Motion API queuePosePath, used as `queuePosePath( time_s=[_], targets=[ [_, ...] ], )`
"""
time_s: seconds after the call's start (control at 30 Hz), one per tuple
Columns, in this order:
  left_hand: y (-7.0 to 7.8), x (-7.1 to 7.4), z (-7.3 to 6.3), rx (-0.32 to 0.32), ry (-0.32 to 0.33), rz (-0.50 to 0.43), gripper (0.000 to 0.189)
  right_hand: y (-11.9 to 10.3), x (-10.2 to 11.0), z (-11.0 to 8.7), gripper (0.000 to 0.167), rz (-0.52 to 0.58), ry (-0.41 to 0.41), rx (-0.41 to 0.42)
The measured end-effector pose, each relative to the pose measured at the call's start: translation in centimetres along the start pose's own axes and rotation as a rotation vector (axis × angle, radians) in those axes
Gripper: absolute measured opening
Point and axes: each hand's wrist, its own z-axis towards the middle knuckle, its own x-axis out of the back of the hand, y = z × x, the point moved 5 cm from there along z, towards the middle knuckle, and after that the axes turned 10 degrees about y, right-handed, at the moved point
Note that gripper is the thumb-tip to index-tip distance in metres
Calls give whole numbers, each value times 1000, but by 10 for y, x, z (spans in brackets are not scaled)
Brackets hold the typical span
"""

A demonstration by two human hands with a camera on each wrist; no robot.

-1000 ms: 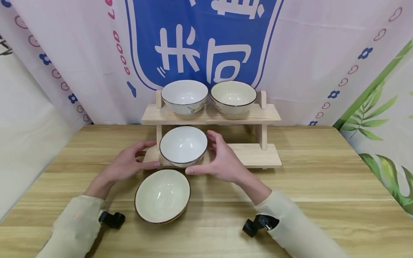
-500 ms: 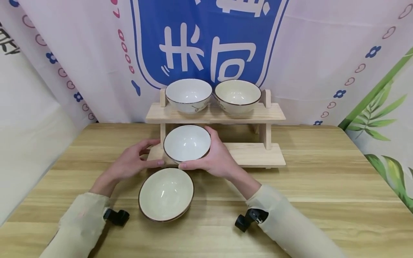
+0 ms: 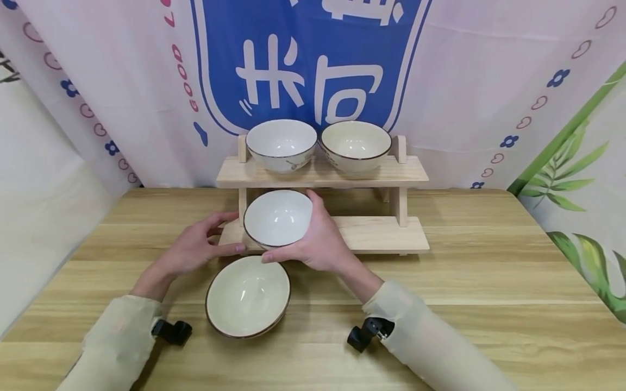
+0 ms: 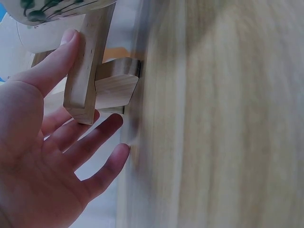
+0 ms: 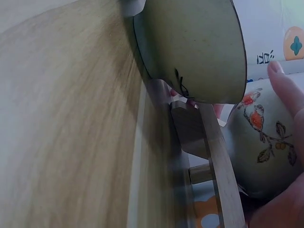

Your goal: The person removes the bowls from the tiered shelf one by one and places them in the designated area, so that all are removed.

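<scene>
On the left of the lower tier of a wooden two-tier shelf [image 3: 386, 233] is a white bowl [image 3: 276, 217] with a dark rim. My right hand [image 3: 318, 239] grips its right side, thumb across the front and fingers behind. In the right wrist view, red flowers and leaves decorate this bowl's outside [image 5: 261, 142]. My left hand [image 3: 195, 244] holds the lower tier's left end; in the left wrist view its thumb presses the board [image 4: 85, 71] and two fingers pass behind, the others spread. A brown-rimmed cream bowl [image 3: 248, 298] is on the table just in front.
The upper tier [image 3: 318, 176] carries another white bowl [image 3: 281, 144] on the left and a cream bowl [image 3: 356, 145] on the right, side by side. A printed curtain [image 3: 455, 92] hangs behind the wooden table [image 3: 464, 304].
My right hand has moved left and closed round the white bowl, its thumb sliding further along the front. The left hand stays at the shelf's end. The head view shifts slightly.
</scene>
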Motion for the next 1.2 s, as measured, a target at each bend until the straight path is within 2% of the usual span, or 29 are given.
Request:
queuePosePath(
  time_s=[0.13,0.43,0.67,1.2],
  targets=[
    [0,0,0,-6,4,2,85,0,-1,0,147,-5,-2,12],
    [1,-1,0,-20,6,-3,85,1,0,0,133,12,8,66],
    [-1,-1,-1,-16,9,1,85,4,5,-2,133,2,0,79],
    [0,-1,1,-18,3,-1,85,5,40,-16,131,-16,-27,41]
  ],
)
